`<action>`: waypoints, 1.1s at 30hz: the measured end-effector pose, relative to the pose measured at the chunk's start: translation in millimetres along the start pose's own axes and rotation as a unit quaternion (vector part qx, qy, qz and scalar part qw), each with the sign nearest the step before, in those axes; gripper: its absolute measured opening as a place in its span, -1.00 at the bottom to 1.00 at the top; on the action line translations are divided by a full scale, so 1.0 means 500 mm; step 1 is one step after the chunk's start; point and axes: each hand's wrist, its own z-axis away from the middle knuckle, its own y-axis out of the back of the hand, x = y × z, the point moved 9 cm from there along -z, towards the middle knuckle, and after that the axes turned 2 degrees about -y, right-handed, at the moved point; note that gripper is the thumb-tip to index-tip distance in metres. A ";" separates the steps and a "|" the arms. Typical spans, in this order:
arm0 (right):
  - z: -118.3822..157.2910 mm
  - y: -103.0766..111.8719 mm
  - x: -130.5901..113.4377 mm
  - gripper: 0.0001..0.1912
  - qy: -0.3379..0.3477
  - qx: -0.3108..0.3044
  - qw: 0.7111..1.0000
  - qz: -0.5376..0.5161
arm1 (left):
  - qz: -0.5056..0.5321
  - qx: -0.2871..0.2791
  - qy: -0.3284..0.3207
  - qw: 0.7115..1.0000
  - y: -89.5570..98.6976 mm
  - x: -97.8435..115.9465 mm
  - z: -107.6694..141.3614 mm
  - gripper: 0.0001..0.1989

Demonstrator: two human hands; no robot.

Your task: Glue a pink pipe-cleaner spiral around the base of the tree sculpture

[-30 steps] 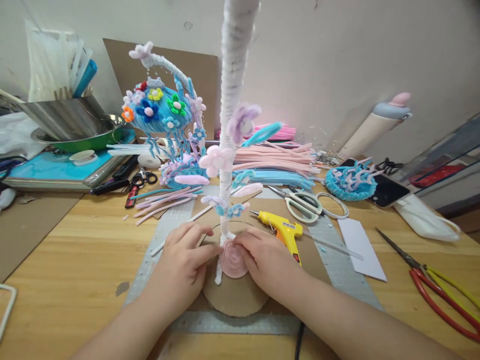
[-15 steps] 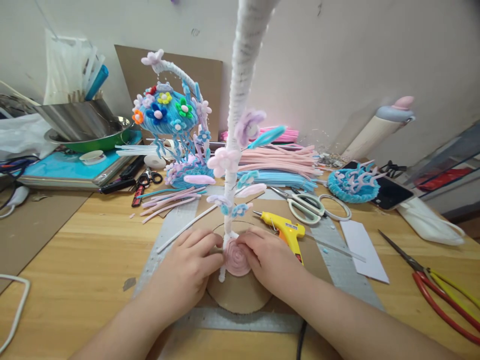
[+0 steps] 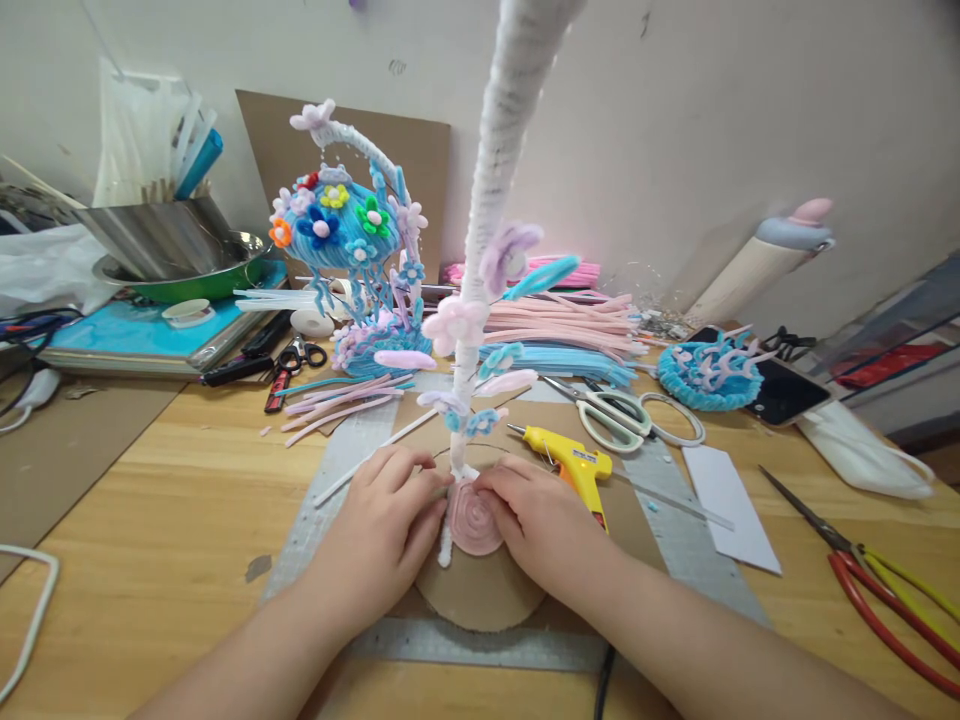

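Observation:
A flat pink pipe-cleaner coil (image 3: pixel 477 522) lies on a round cardboard base (image 3: pixel 484 600), against the foot of a white wrapped stem (image 3: pixel 459 440). The stem rises tall and carries fuzzy pink, purple and blue flowers and leaves. My right hand (image 3: pixel 544 515) pinches the coil's upper right edge between thumb and fingers. On the other side, my left hand (image 3: pixel 390 520) has its fingers closed at the coil's upper left edge, close to the stem's foot; its fingertips are partly hidden. A short white end of the stem (image 3: pixel 445 548) sticks out toward me beside the coil.
A yellow glue gun (image 3: pixel 574 460) lies right of the base, with green-handled scissors (image 3: pixel 611 418) behind. Red-and-yellow scissors (image 3: pixel 862 570) lie far right. Pink and blue pipe cleaners (image 3: pixel 562 325), a blue flowered pipe-cleaner model (image 3: pixel 345 240) and a metal bowl (image 3: pixel 157 240) stand behind.
My left fingers have shifted slightly and drawn in closer at the coil's left edge. The stem's top leans a bit more to the right. My right hand keeps its pinch.

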 end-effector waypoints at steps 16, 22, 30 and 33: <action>0.003 -0.002 -0.001 -0.82 0.004 0.012 1.000 0.003 | -0.013 0.037 -0.008 0.999 -0.007 0.009 0.005 -0.79; -0.001 -0.003 0.001 -0.82 -0.002 0.006 1.000 0.001 | -0.018 0.049 -0.001 0.999 -0.002 0.005 0.006 -0.83; -0.002 -0.004 0.001 -0.81 0.002 0.005 1.000 -0.001 | -0.050 0.023 -0.012 0.998 -0.009 0.010 0.009 -0.80; -0.002 -0.003 -0.001 -0.81 0.005 0.004 1.000 -0.003 | -0.065 0.018 0.001 0.998 -0.004 0.017 0.004 -0.80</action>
